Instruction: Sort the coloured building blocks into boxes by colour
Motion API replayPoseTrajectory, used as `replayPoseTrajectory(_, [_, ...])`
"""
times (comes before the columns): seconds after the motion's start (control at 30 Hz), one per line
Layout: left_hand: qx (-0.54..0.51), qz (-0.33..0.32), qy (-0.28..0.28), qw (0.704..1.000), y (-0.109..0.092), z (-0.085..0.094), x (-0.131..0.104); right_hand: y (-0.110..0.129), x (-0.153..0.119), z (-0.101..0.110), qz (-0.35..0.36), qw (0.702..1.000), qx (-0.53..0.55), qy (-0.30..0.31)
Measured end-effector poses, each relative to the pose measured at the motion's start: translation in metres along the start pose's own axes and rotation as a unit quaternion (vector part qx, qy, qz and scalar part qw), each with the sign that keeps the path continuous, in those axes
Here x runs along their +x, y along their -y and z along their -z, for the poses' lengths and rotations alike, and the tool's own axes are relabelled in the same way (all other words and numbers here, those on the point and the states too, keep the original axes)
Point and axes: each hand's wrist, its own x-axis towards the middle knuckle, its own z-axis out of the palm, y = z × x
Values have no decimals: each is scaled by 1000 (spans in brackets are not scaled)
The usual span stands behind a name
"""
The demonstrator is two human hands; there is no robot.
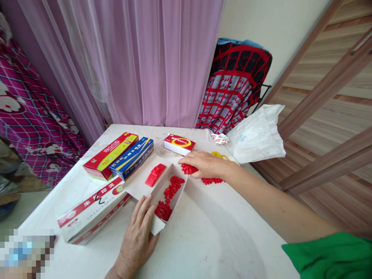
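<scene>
Head camera view: the right hand [207, 163] has its fingers closed around a small cluster of red pieces [189, 169], held over the far end of an open box [179, 198]. Below and to the left of that grip, more red pieces lie inside the box, among them a squarish lattice block [163, 210] at the near end. The left hand [137, 237] lies against the box's near left side, its fingers slightly bent and spread a little, the thumb apart by the near end; whether it really grips the cardboard I cannot tell. Left of the right-hand grip, a red camera-shaped piece [156, 174] (glossier than the lattice block) rests on the white flap [139, 179]. Just beyond the grip sits a small red-and-white box [179, 144]; farther left are a blue box [132, 158] and a red-and-green box [110, 155], with a long white-and-red box [94, 211] up and left of the left hand. By the right wrist lie a red strip [212, 181] and yellow pieces [217, 154], and past them a white bag [257, 135].
</scene>
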Motion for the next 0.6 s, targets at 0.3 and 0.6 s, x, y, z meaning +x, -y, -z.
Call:
replayPoseTrajectory(0.3, [1,-1,5,1000,0,-1,-2,29,56,-24,79,982,-96,145])
replayPoseTrajectory(0.6, [0,-4,-6,1000,-2,1,-1,41,68,-35,69,967,-133,207])
